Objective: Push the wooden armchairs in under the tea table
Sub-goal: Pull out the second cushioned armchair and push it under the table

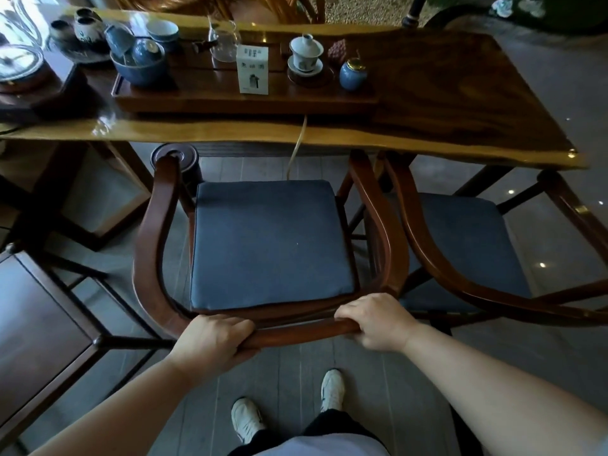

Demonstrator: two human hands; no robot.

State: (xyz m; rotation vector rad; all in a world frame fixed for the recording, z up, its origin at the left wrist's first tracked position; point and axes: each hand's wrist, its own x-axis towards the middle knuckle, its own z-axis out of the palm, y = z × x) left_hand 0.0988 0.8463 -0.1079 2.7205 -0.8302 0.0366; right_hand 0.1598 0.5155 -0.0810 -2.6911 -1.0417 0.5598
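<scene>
A wooden armchair (154,245) with a curved back rail and a blue seat cushion (269,241) stands in front of me, its armrest tips at the tea table's near edge. My left hand (214,340) and my right hand (375,320) both grip the back rail, a hand's width apart. The long wooden tea table (460,103) runs across the top of the view. A second armchair (427,245) with a blue cushion stands right beside the first on the right, its front partly under the table.
A dark tea tray (204,100) on the table holds blue bowls, a white lidded cup, a small box and a blue jar. A cord (297,146) hangs from the table edge. A dark wooden stool (42,327) stands at my left. My feet stand on grey floor tiles.
</scene>
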